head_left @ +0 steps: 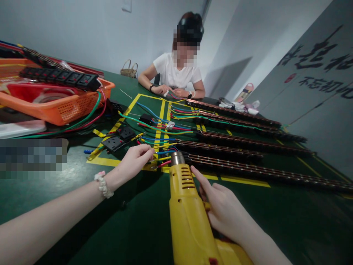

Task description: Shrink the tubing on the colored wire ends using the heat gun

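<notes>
My right hand (220,206) is wrapped around the handle of a yellow heat gun (187,209), its index finger stretched along the body. The metal nozzle (177,158) points away from me at the wire ends of the nearest strip (248,169). My left hand (138,158) is closed in a pinch at the end of a blue wire (165,151). Just beside those fingertips lie a yellow wire (164,159) and a red wire (164,164). Left of the wires, black sockets (114,142) rest on the green table (132,221).
Several long dark strips with copper-coloured rails lie side by side to the right. An orange basket (74,110) at the left holds a black switch strip (60,77). Across the table sits a person in a white shirt (179,75), hands at wires. Yellow tape (245,181) marks the tabletop.
</notes>
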`<state>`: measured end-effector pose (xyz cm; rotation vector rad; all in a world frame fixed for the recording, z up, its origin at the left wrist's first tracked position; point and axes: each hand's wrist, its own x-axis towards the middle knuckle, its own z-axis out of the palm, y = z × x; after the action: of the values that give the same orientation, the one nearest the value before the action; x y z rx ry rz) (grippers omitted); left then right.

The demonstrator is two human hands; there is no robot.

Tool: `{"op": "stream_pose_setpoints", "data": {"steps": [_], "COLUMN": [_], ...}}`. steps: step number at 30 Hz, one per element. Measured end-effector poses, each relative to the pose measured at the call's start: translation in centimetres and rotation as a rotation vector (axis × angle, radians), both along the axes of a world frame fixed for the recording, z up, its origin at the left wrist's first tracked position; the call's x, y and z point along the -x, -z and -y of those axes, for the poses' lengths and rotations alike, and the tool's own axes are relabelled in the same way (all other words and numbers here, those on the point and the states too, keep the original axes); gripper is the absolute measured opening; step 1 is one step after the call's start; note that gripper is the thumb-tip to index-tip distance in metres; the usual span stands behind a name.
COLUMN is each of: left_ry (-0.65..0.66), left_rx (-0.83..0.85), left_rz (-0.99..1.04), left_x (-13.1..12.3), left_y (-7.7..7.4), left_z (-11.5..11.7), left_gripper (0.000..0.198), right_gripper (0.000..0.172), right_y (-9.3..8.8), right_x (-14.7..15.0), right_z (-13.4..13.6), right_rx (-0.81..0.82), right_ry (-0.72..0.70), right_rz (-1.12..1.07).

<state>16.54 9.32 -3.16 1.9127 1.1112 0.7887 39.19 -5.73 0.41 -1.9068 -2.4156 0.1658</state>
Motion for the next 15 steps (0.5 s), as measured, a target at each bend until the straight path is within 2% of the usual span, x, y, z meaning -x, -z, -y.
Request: {"op": "stream_pose_setpoints", "data": {"steps": [5,15], "left_ry": [-0.01,0.016], "left_rx": [-0.084,0.046], "left_rz": [-0.089,0.004], "left_x": [-0.1,-0.3], "left_y": [0.2,-0.2], "left_z": [0.2,0.1], "left_gripper": [0.044,0.044], "right_gripper": [0.089,0.093], "right_y": [-0.3,-0.4], "right_x": [0.8,3.3], "right_z": [-0.2,-1.3], "right_rx": [-0.104,0.049], "right_ry": [-0.222,-0.3], "right_rz": [0.049,0.094]}}
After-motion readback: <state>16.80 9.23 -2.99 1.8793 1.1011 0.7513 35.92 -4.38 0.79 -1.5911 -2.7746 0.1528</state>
